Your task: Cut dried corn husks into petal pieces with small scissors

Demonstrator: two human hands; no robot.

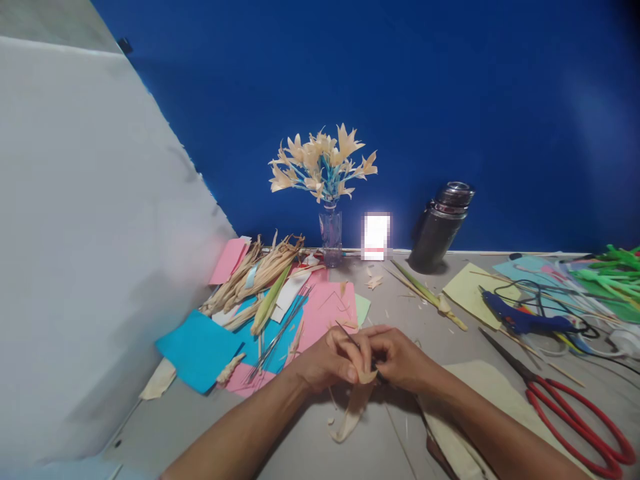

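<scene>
Left of my fingers lay a husk bundle (pixel 273 263), seemingly unused; beyond them stood pale flowers (pixel 316 157), apparently finished; my left hand (pixel 336 360) pinched a dangling strip (pixel 357 404), seemingly unfinished; my right hand (pixel 401 359) curled beside it, its hold hidden.

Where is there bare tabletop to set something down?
Bare tabletop shows between the nearest blue sheet and left forearm; mostly bare between right hand and green stalk. Crowded: left, dried husks over papers; right, glue gun, scissors.
</scene>
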